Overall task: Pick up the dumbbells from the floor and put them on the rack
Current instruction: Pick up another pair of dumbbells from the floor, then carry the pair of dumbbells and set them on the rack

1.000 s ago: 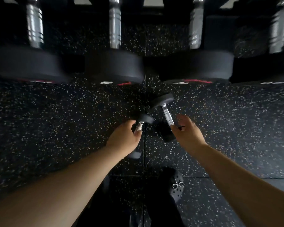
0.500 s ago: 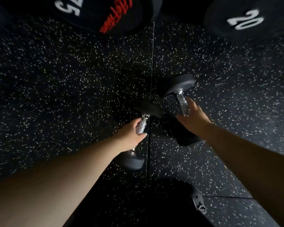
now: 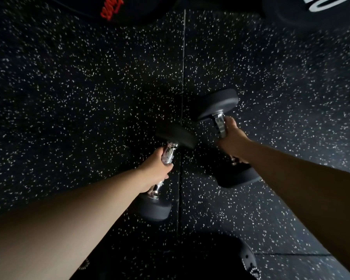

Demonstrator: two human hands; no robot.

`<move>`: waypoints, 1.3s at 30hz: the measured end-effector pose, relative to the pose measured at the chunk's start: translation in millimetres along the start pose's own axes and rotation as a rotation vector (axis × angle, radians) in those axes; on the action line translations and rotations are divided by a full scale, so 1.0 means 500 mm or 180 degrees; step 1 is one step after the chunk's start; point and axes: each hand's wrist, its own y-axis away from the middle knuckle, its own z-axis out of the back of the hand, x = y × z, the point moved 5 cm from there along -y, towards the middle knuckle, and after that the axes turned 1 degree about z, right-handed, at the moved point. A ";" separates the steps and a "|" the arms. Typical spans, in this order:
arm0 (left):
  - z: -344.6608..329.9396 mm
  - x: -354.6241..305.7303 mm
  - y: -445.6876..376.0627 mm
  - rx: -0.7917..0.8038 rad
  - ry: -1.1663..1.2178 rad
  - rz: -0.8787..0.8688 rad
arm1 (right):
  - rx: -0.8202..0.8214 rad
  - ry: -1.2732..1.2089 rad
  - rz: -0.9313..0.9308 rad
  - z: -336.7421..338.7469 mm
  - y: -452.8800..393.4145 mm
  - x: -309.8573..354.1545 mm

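Head: hands [image 3: 157, 168] grip knurled chrome handles [image 3: 168, 153], round rubber dumbbells [image 3: 218, 104].

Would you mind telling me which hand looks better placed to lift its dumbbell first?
Left, slightly. The left hand is wrapped mid-handle on the left dumbbell, which should lift level. The right hand also grips the right dumbbell, but its fingers are partly hidden.

From my feed, both forearms are bare to the frame's edge, no sleeves in view. My left hand [image 3: 157, 168] and right hand [image 3: 233, 142] carry no gloves, rings or watch. Below, a dark perforated clog [image 3: 249, 261] with pale markings covers one foot.
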 end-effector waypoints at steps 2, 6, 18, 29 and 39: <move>0.006 0.002 -0.002 -0.0077 0.0081 0.0013 | -0.0050 -0.0048 -0.0007 -0.005 -0.005 -0.002; 0.023 -0.003 0.003 -0.0197 0.0235 -0.0018 | -0.0281 -0.0321 -0.0132 -0.024 0.012 -0.005; 0.053 -0.101 0.241 -0.0032 0.0302 -0.0234 | -0.0333 -0.2060 -0.0855 0.021 0.242 0.031; 0.129 -0.279 0.569 -0.0145 0.0320 -0.0378 | -0.0444 -0.2367 -0.0941 0.217 0.574 0.155; 0.173 -0.457 0.809 -0.0277 0.0448 -0.0442 | -0.0413 -0.2258 -0.0724 0.397 0.786 0.292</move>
